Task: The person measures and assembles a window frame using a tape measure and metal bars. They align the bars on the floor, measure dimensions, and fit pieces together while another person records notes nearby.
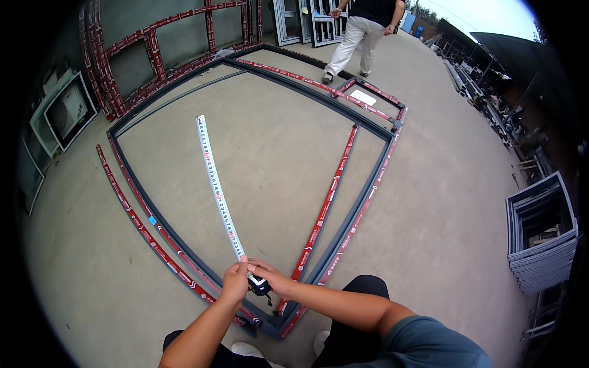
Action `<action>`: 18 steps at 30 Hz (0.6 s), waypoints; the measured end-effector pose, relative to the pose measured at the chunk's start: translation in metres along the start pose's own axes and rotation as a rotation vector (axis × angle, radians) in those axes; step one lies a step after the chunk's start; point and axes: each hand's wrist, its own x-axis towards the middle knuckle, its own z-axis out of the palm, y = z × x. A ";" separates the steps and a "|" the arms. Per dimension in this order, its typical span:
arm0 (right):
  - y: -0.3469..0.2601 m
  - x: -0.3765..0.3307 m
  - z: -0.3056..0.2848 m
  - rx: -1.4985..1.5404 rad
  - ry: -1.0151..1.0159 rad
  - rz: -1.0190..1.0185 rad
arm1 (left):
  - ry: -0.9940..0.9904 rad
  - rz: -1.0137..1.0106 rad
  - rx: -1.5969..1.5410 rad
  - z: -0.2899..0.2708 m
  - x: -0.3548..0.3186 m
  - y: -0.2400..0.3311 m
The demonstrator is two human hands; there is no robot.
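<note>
A tape measure (259, 284) with a dark and white case is between my two hands, a short strap dangling below it. Its white blade (216, 184) runs out away from me over the floor, its far end near the frame's upper left. My left hand (234, 280) is closed at the blade where it leaves the case, thumb on top. Reaching in from the right, my right hand (273, 277) closes over the case. Beneath lies a large dark grey metal frame (368, 184), its bars partly covered in red printed film. A red-filmed bar (322, 221) lies inside its right side.
Another red-filmed bar (144, 230) lies outside the frame's left side. A smaller frame (383, 95) sits at its far right corner. Red-wrapped frames (153, 55) lean on the wall. A person (362, 34) walks beyond. Stacked frames (540, 227) stand at right.
</note>
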 end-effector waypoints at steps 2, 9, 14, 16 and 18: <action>-0.002 0.000 -0.009 0.017 0.019 0.023 | -0.040 0.059 -0.017 0.005 0.011 -0.001; 0.003 -0.005 -0.028 0.033 0.088 0.032 | -0.099 0.054 0.016 0.019 0.042 -0.002; -0.003 -0.004 -0.034 0.010 0.098 0.007 | -0.129 0.044 -0.016 0.026 0.044 0.006; -0.001 -0.002 -0.035 0.004 0.080 -0.002 | -0.115 0.068 -0.007 0.025 0.044 0.004; 0.003 0.000 -0.037 -0.008 0.055 0.001 | -0.117 0.078 0.004 0.022 0.044 0.001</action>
